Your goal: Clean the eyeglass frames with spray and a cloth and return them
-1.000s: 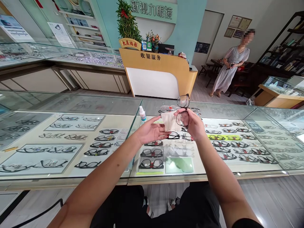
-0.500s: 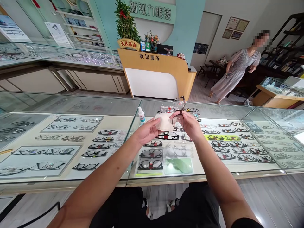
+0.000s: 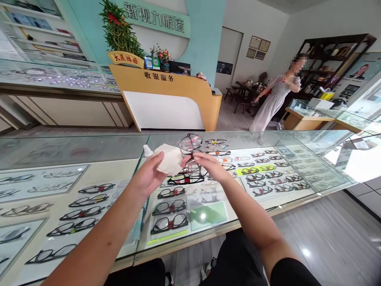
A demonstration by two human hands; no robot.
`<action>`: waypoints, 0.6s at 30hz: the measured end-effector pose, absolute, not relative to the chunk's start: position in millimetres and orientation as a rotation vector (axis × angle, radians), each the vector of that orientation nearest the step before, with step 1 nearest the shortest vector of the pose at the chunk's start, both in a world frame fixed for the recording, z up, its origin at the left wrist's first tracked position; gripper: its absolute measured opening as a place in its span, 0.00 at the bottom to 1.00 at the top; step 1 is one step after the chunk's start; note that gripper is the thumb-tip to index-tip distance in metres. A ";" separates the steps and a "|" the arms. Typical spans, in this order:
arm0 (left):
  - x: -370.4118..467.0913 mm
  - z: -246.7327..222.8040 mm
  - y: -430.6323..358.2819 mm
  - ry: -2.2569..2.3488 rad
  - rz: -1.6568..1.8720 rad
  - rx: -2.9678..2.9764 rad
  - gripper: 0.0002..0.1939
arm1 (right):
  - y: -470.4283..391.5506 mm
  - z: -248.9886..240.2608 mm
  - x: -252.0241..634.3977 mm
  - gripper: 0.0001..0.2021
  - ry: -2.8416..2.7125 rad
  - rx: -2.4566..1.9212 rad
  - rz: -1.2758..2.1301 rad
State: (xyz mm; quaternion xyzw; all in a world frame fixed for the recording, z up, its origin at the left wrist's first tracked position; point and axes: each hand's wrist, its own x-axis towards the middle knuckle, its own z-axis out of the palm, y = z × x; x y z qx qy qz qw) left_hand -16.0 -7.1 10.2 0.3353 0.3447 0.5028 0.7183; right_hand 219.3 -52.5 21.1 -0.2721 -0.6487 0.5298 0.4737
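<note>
The left hand (image 3: pixel 150 174) grips the cloth (image 3: pixel 169 159); the right hand (image 3: pixel 210 165) pinches the glasses (image 3: pixel 186 144), just beside it, above the display case (image 3: pixel 235 220). Inside the case lie rows of frames (image 3: pixel 169 223) and a green sheet (image 3: pixel 208 215).

Bright scene; glare at right; edges stretched.

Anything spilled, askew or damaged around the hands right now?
Nothing stands out: left hand holding the cloth, right hand the glasses, no visible spill on the glass counter. The bottle, mostly hidden, I can't judge.
</note>
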 end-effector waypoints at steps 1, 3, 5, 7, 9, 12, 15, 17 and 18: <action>-16.8 10.2 -7.2 0.766 1.122 0.752 0.18 | -53.4 23.2 218.2 0.21 -1.603 -0.676 1.287; -18.0 10.7 -7.4 0.770 1.137 0.777 0.21 | -55.0 27.0 216.2 0.23 -1.625 -0.706 1.272; -17.9 12.2 -7.7 0.780 1.153 0.792 0.20 | -56.1 29.6 215.0 0.25 -1.642 -0.752 1.269; -16.5 14.7 -8.3 0.796 1.167 0.778 0.17 | -56.4 30.6 214.5 0.26 -1.661 -0.784 1.266; -14.7 17.5 -9.2 0.806 1.179 0.756 0.15 | -56.2 30.0 214.2 0.26 -1.679 -0.770 1.263; -13.2 21.5 -10.8 0.836 1.176 0.736 0.13 | -54.6 27.0 213.3 0.25 -1.690 -0.753 1.274; -13.8 25.5 -12.8 0.835 1.169 0.723 0.09 | -52.5 23.8 212.2 0.25 -1.691 -0.786 1.297; -14.1 27.4 -13.9 0.769 1.192 0.714 0.13 | -51.8 22.7 211.6 0.25 -1.695 -0.788 1.300; -14.0 27.7 -14.0 0.747 1.208 0.716 0.17 | -51.9 22.5 211.4 0.26 -1.695 -0.784 1.298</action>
